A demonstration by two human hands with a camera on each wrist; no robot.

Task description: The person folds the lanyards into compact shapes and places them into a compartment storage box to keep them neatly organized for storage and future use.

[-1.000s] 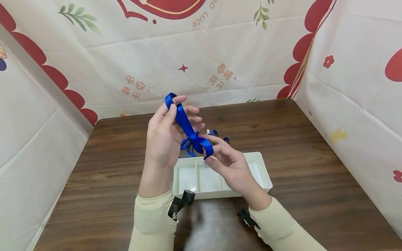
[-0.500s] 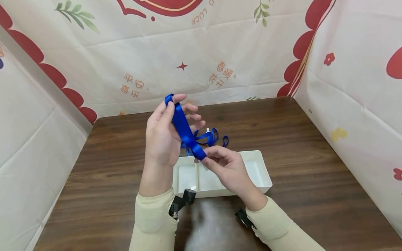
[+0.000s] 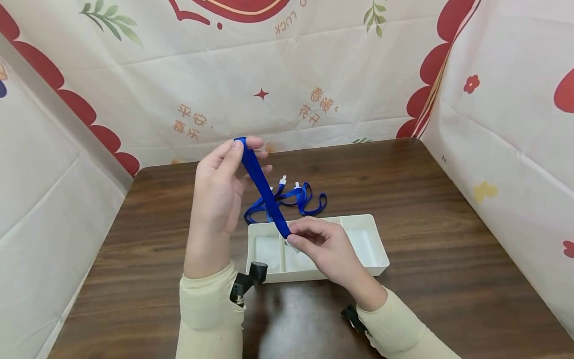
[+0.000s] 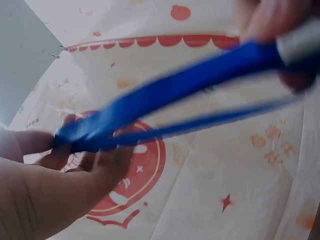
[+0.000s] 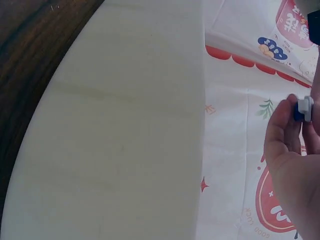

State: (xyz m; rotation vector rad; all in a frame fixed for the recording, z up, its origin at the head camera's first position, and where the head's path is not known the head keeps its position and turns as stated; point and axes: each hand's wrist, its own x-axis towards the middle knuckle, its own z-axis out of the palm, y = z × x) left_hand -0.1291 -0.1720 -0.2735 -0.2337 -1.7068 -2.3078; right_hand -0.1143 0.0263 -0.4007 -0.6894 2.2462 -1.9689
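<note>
A blue lanyard [image 3: 264,192] is stretched slantwise between both hands above the tray. My left hand [image 3: 217,194] pinches its upper fold between thumb and index finger, the other fingers loosely spread. At the lower end, my right hand [image 3: 329,249] pinches the strap beside a white fitting, which the right wrist view shows as a small white clip [image 5: 304,107] at the fingertips. Two lengths of the lanyard [image 4: 175,87] run apart in the left wrist view, blurred. More blue lanyards [image 3: 301,199] with white clips lie tangled on the table behind the tray.
A white divided tray [image 3: 291,275] stands on the brown wooden table [image 3: 148,239], partly covered by my right hand. Printed white cloth [image 3: 251,65] encloses the back and sides. A small black camera [image 3: 257,273] projects from my left wrist.
The loop at the right hand has been drawn straight and the lanyard is now taut and narrow. My left hand has shifted left, and more of the tangled lanyards shows.
</note>
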